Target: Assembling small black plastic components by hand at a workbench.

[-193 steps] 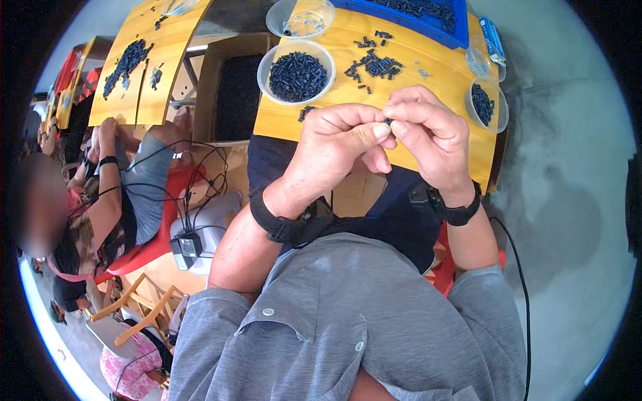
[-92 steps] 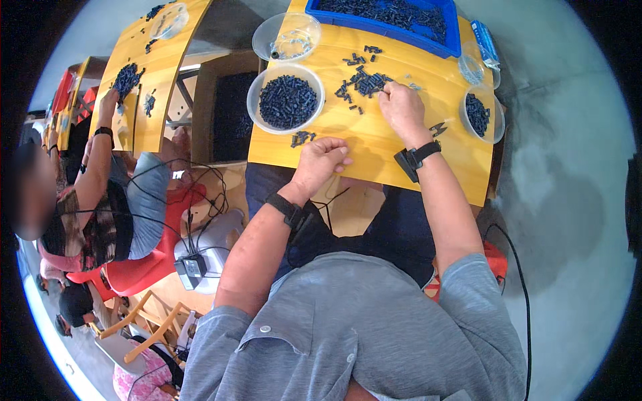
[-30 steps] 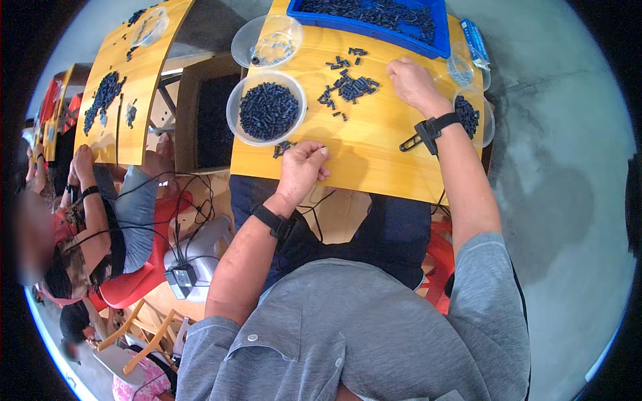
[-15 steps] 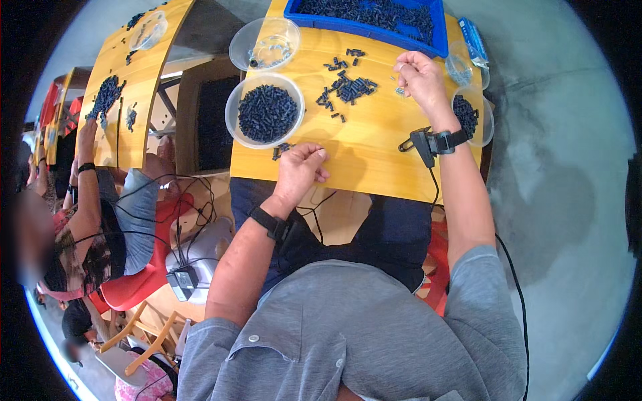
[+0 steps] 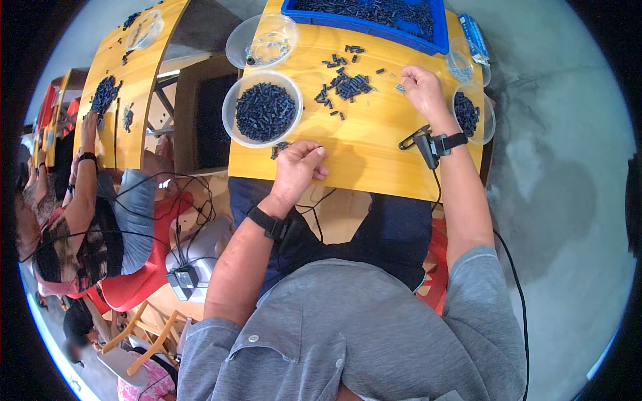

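Note:
My left hand [image 5: 299, 166] is at the table's near edge, thumb and fingers pinched together; whatever they may hold is too small or hidden. A few black cylindrical pieces [image 5: 279, 148] lie right beside it. Farther right, my right hand [image 5: 424, 92] has its fingertips drawn together above tiny silvery pieces [image 5: 400, 88] on the tabletop. I cannot make out anything in its grasp. Between the hands and a little farther off is a loose pile of black cylindrical pieces [image 5: 351, 86], with a single black piece [image 5: 380, 71] apart on its right.
A clear tub [image 5: 297, 119] full of black pieces stands on the left, with another clear tub [image 5: 235, 48] behind it. The blue tray [image 5: 368, 31] spans the far edge. Small clear containers [image 5: 489, 120] and a blue packet [image 5: 473, 40] line the right. A co-worker's hand [image 5: 89, 127] is far left.
My right hand has come slightly nearer, its fingers now lower by the silvery pieces. A lone black piece now shows right of the pile. My left hand keeps its pinch, almost still.

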Tool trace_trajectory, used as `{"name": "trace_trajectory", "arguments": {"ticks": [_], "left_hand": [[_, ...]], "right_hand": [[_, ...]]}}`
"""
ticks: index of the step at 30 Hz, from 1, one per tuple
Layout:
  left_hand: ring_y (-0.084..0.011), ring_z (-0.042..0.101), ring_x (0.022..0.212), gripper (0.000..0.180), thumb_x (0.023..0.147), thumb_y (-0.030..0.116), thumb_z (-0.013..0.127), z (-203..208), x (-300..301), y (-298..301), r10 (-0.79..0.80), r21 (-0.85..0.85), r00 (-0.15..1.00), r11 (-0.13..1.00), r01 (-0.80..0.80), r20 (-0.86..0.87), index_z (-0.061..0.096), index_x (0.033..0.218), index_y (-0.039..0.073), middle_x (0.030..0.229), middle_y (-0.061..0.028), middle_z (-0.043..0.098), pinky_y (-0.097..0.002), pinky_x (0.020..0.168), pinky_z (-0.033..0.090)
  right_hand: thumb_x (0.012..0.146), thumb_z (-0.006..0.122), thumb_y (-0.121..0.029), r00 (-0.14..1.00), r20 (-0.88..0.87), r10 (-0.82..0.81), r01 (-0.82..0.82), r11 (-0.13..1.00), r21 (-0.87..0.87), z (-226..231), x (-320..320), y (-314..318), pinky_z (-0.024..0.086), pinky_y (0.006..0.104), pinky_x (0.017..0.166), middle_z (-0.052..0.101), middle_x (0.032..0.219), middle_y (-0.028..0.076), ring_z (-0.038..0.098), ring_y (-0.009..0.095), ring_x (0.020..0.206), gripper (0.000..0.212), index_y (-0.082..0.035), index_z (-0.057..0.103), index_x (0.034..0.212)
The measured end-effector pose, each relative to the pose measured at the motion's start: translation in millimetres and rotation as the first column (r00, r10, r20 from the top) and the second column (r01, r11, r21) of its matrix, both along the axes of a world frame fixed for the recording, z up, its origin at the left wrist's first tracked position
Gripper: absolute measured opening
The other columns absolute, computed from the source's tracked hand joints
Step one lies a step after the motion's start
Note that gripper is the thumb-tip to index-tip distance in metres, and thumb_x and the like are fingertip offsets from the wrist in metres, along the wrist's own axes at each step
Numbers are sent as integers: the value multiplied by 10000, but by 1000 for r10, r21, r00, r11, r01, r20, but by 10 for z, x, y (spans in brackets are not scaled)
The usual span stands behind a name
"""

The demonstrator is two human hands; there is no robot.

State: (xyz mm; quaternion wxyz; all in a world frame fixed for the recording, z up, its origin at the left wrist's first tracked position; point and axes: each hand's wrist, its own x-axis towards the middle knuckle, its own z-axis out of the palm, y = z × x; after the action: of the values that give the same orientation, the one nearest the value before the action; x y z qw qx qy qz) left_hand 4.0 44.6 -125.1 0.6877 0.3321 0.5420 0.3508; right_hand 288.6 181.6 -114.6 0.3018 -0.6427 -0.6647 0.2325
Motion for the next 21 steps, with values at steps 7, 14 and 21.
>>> {"name": "trace_trajectory", "arguments": {"ticks": [7,14,21], "left_hand": [[-125,621,649,169,904,121,547,57,114,-41,-42,31,991,998,46,-130,593,977,-24,864,-67,633,-238,564,516],[-159,655,766,163,908,109,539,52,382,81,-219,77,975,972,221,-34,598,987,-20,910,-72,645,-261,640,525],[-153,651,755,169,924,133,523,-10,342,71,-171,13,981,985,170,96,590,988,-9,933,-76,637,-259,650,533]], "right_hand": [[784,589,-76,990,-13,142,-143,988,-63,115,-290,-279,476,338,635,618,727,168,618,243,674,100,2,592,846],[771,600,-73,979,-47,200,-205,966,-159,161,-598,-718,472,379,625,605,737,190,614,310,697,134,12,570,870],[778,612,-78,947,152,282,-289,957,30,-26,-585,-591,453,374,607,596,733,160,588,299,675,168,-11,599,932]]}}
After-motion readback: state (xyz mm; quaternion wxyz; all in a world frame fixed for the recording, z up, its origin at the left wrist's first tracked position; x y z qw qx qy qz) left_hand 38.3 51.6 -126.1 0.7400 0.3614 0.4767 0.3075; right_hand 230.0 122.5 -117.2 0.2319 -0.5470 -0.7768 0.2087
